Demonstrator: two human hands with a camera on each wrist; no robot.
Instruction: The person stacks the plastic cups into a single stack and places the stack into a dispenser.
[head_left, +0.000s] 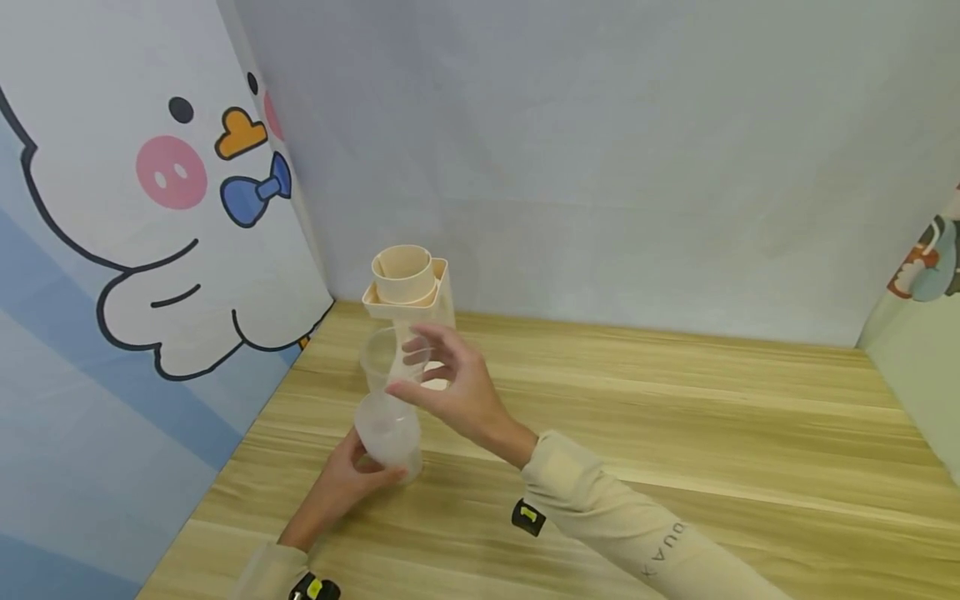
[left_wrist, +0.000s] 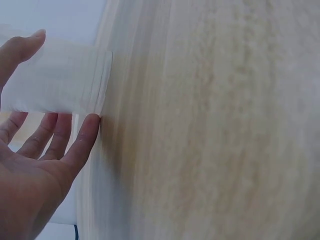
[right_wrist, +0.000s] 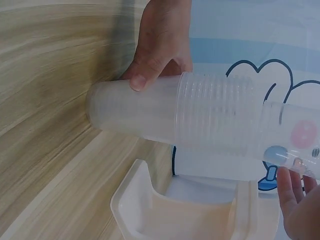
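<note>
My left hand grips a stack of clear plastic cups low down, thumb on one side and fingers on the other. The stack stands upright on the wooden table. Its ridged rims show in the right wrist view. A single clear cup is above the stack, mouth up, its lower end at the stack's top; whether it sits inside cannot be told. My right hand holds this cup from the side between thumb and fingers. In the left wrist view, the left hand's fingers touch the stack beside the table.
A cream stand with a round tube on top is just behind the cups. The wooden table stretches to the right. A cartoon-printed cloth hangs at the left, and a pale cloth at the back.
</note>
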